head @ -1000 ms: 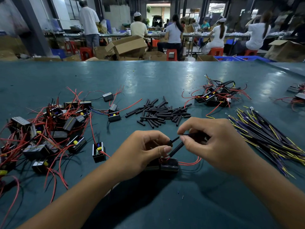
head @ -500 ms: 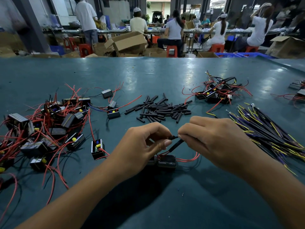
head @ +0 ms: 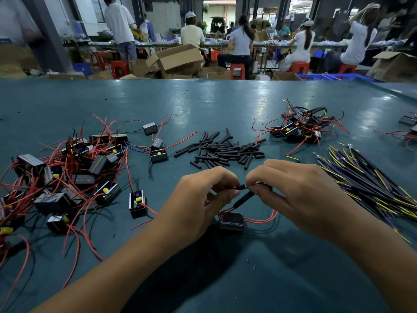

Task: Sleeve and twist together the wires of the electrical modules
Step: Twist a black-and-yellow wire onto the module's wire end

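Note:
A small black module (head: 232, 222) with red wires lies on the green table just below my hands. My left hand (head: 198, 199) pinches a short black sleeve (head: 241, 187) between thumb and fingers. My right hand (head: 300, 195) pinches the wire end meeting that sleeve; a yellow and blue wire tip shows at its fingers. A second black sleeve (head: 244, 198) slants down from my right fingers to the module's red wires. Loose black sleeves (head: 223, 150) lie piled just beyond my hands.
A tangle of modules with red wires (head: 67, 172) covers the left of the table (head: 203, 102). Another module heap (head: 300, 127) sits at the back right. A bundle of yellow and purple wires (head: 370, 184) lies at the right. People work at benches behind.
My hands have drawn closer together over the module. The sleeve pinched between them now sits level at my fingertips. The view has shifted slightly.

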The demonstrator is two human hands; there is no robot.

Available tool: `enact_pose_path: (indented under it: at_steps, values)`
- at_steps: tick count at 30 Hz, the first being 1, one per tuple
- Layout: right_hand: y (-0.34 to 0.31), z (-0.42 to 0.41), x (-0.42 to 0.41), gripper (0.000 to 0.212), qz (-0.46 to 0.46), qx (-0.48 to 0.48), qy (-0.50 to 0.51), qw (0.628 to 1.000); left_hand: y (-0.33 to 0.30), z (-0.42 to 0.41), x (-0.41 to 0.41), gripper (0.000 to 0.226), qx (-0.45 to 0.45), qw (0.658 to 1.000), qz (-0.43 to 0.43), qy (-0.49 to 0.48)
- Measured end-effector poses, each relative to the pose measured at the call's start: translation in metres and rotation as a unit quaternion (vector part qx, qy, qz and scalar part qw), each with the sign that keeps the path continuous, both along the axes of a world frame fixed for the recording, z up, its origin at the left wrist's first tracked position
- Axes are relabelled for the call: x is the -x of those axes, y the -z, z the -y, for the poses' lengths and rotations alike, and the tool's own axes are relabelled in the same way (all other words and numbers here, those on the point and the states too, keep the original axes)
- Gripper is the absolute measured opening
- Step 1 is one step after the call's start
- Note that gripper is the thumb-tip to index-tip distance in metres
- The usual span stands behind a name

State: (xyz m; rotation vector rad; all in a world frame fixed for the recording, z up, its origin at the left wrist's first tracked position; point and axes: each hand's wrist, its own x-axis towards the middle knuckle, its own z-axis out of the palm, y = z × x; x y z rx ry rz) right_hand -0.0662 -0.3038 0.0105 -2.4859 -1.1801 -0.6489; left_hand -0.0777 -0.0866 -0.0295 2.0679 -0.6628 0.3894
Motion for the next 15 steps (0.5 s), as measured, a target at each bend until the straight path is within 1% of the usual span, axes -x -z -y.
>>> enact_pose_path:
  at_steps: [2, 5, 8, 10, 12, 15]
  values:
    - [-0.0007, -0.0007, 0.0017, 0.030, 0.004, 0.012, 0.002, 1.000, 0.0005, 0.0016, 0.0009, 0.005, 0.002, 1.000, 0.011, 0.001]
    - [-0.0009, -0.0008, 0.0037, 0.034, 0.004, 0.022, 0.007, 1.000, 0.0008, 0.0033, 0.0020, 0.011, -0.002, 1.000, 0.024, -0.001]
    - [-0.0020, -0.0009, 0.0041, 0.032, 0.000, 0.025, 0.007, 1.000, 0.0014, 0.0031, 0.0014, 0.008, -0.011, 0.999, 0.036, 0.001]
    - [-0.0012, -0.0025, 0.0039, 0.026, -0.005, 0.017, 0.004, 1.000, 0.0014, 0.0032, 0.0004, 0.007, -0.008, 0.999, 0.039, 0.004]
    - [0.0004, -0.0045, 0.0034, 0.022, -0.028, -0.005, 0.010, 1.000, 0.0012, 0.0038, -0.0004, 0.007, -0.006, 0.999, 0.047, 0.006]
    - [0.0001, -0.0062, 0.0047, 0.024, -0.077, -0.045, 0.018, 0.996, -0.0001, 0.0030, -0.0005, 0.011, -0.015, 0.998, 0.064, 0.001]
